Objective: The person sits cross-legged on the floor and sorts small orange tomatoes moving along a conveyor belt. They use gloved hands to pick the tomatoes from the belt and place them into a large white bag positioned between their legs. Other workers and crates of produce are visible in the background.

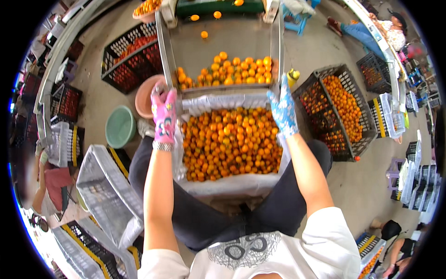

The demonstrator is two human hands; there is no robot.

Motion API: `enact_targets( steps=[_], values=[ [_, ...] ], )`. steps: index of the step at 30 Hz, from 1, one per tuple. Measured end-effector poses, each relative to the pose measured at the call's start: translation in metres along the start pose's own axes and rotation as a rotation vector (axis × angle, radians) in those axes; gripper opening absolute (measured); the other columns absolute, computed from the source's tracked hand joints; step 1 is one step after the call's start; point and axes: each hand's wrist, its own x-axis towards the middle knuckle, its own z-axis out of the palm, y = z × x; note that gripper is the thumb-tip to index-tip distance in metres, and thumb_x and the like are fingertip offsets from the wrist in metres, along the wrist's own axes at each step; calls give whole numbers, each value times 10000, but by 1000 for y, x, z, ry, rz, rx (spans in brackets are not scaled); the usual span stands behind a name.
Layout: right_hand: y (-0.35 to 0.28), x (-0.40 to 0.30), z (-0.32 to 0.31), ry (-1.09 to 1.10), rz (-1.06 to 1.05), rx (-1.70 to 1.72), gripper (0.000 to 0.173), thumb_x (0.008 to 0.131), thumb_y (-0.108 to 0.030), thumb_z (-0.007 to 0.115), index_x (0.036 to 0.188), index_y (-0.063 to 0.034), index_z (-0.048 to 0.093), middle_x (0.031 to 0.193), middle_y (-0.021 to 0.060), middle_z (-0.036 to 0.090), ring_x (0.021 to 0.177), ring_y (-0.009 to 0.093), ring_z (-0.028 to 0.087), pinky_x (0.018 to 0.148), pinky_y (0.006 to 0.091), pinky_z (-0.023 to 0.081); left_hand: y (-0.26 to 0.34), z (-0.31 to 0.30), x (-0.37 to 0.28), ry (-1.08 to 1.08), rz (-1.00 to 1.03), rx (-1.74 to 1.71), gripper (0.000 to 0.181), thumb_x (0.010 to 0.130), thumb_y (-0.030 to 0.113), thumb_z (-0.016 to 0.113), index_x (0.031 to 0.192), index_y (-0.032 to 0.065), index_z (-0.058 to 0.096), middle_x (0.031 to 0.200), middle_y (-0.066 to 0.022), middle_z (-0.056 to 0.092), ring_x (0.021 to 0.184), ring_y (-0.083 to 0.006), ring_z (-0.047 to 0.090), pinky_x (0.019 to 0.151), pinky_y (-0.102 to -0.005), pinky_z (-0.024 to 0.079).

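Note:
My left hand (163, 113), in a pink patterned glove, is at the left side of a metal chute (195, 52), by its front corner; whether it grips the edge is unclear. My right hand (284, 108), in a blue flowered glove, rests by the chute's right front corner with thumb and fingers apart. Orange cherry tomatoes (240, 69) lie gathered at the chute's lower edge, and a few loose ones are farther up, near a green conveyor belt (219, 7). Between my knees stands a crate lined with white plastic (230, 185), full of orange cherry tomatoes (233, 139).
Left are a black crate of red tomatoes (130, 57), a pink basin (144, 99), a green basin (120, 126) and a lined crate (108, 195). Right stand a black crate of orange tomatoes (336, 111) and a yellow bottle (293, 75). A person (390, 31) sits at upper right.

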Motion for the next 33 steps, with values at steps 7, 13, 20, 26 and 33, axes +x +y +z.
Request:
enact_targets(
  steps=[7,13,20,26,33],
  values=[
    [-2,0,4,-29,58,152,714,862,-194,620,1432,-18,227,1287,303,462,1186,402,477,978,411,395,0,-4,6,-39,106,-3,431,899,186,588,1284,31,471,1173,-111,563,1047,-171,558,944,-289,428],
    [15,-4,12,153,362,589,486,969,-298,440,1349,-3,374,1185,173,568,1049,268,555,897,345,433,3,-5,5,-30,77,51,513,881,194,628,1317,38,409,1149,-119,557,993,-152,554,850,-278,449],
    [82,-65,78,108,947,1095,320,964,-232,450,1101,31,570,1070,127,613,922,232,607,805,310,497,12,-2,5,-57,41,56,529,871,202,644,1309,25,404,1051,-114,597,945,-163,587,841,-279,459],
    [78,-88,105,-6,535,282,310,927,-239,501,1093,-1,610,1068,176,638,962,313,605,851,339,461,13,-13,7,-110,14,206,482,888,242,620,1297,52,450,987,-87,618,909,-114,579,808,-240,455],
    [59,-91,117,-247,276,20,310,894,-264,545,1069,-29,646,1096,141,642,1035,300,585,915,371,436,22,-5,-3,-27,74,270,515,870,347,629,1264,53,476,987,-112,598,931,-178,595,841,-306,454]
  ],
)
